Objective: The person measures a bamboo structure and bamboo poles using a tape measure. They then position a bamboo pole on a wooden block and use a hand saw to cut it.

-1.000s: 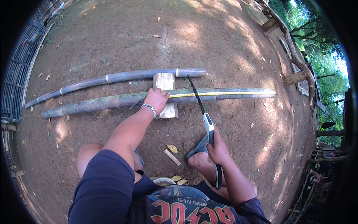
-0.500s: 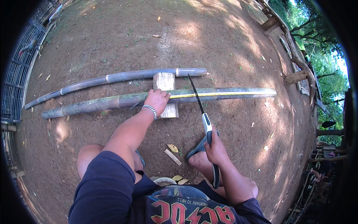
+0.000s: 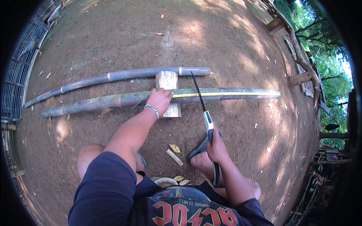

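Note:
A thick greenish-grey bamboo pole (image 3: 134, 98) lies across a squared wood block (image 3: 172, 110). My left hand (image 3: 160, 101) is closed over the pole where it crosses the block, its fingertips at one end of a yellow measuring tape (image 3: 241, 93). The tape runs along the pole toward its right end. In my right hand (image 3: 217, 148) is the white and dark handle of a handsaw (image 3: 200, 97). Its dark blade passes over the pole and tape, the tip near a second, thinner bamboo pole (image 3: 128, 74). Whether the teeth touch the bamboo cannot be made out.
My sandalled feet are planted near the pole, with a flat wood strip (image 3: 174, 157) and a yellow leaf (image 3: 174, 148) between them. A slatted bamboo fence (image 3: 17, 81) with birds beside it stands at left. Rough wooden posts (image 3: 300, 78) line the right.
The handsaw has shifted slightly forward, and the end of its handle has swung a little to the left. My left hand stays in place on the bamboo pole.

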Demonstrator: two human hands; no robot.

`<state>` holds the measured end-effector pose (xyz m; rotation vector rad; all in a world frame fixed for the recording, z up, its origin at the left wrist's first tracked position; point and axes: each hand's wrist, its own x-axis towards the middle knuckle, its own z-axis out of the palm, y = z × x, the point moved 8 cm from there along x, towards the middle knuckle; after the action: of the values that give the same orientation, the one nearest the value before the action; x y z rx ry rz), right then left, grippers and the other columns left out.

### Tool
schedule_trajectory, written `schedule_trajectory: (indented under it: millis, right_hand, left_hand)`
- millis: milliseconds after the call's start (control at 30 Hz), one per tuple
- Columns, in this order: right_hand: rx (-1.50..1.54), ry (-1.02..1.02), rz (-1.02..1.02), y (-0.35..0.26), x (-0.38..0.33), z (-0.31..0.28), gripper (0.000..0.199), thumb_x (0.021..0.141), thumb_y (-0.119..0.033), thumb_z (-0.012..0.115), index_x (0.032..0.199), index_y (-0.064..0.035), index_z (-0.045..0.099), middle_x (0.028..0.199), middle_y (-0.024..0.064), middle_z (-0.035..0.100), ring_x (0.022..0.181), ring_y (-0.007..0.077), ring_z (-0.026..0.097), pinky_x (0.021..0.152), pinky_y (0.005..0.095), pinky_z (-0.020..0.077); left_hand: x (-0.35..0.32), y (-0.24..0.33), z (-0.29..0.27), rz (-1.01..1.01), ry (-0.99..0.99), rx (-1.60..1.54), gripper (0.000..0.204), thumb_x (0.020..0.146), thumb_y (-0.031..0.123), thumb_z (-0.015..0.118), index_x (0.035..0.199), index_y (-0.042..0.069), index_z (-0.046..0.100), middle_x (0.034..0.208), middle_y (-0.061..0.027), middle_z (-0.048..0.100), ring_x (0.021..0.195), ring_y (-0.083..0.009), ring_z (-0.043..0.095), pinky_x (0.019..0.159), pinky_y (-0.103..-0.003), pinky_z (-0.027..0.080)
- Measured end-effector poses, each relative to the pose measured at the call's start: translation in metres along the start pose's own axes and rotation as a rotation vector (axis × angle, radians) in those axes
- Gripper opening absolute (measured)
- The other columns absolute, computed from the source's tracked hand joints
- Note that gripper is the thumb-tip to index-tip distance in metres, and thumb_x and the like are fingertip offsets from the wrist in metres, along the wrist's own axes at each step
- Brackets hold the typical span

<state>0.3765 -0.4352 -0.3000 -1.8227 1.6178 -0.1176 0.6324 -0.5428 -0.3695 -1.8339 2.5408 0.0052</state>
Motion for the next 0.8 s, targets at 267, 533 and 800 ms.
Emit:
schedule_trajectory:
  millis: [267,533,800]
  right_hand:
    - [0.005,0.031,-0.014,0.000,-0.001,-0.002,0.080,0.085,-0.003,0.055,0.154,-0.0069,0.015,0.126,0.0355,0.052,0.118,0.0513,0.051,0.099,0.0499,0.0440]
    - [0.020,-0.009,0.026,-0.003,0.001,0.002,0.081,0.082,0.000,0.054,0.153,-0.0008,0.014,0.126,0.0352,0.052,0.119,0.0500,0.051,0.101,0.0483,0.0428]
    - [0.038,-0.008,0.015,-0.005,0.005,0.000,0.081,0.081,0.001,0.053,0.153,-0.0012,0.014,0.125,0.0359,0.052,0.118,0.0496,0.052,0.100,0.0481,0.0429]
  left_hand:
    - [-0.001,0.001,-0.001,-0.006,-0.019,0.000,0.043,0.088,0.012,0.054,0.130,0.015,0.062,0.110,-0.0012,0.064,0.105,-0.0186,0.060,0.086,-0.041,0.045]
    - [-0.001,-0.002,-0.002,-0.013,0.003,-0.037,0.043,0.088,0.012,0.054,0.130,0.015,0.063,0.109,-0.0012,0.064,0.105,-0.0192,0.060,0.086,-0.041,0.045]
    - [0.000,-0.001,-0.002,0.000,-0.024,-0.008,0.040,0.092,0.014,0.052,0.130,0.015,0.062,0.110,-0.0012,0.064,0.105,-0.0189,0.060,0.085,-0.041,0.045]
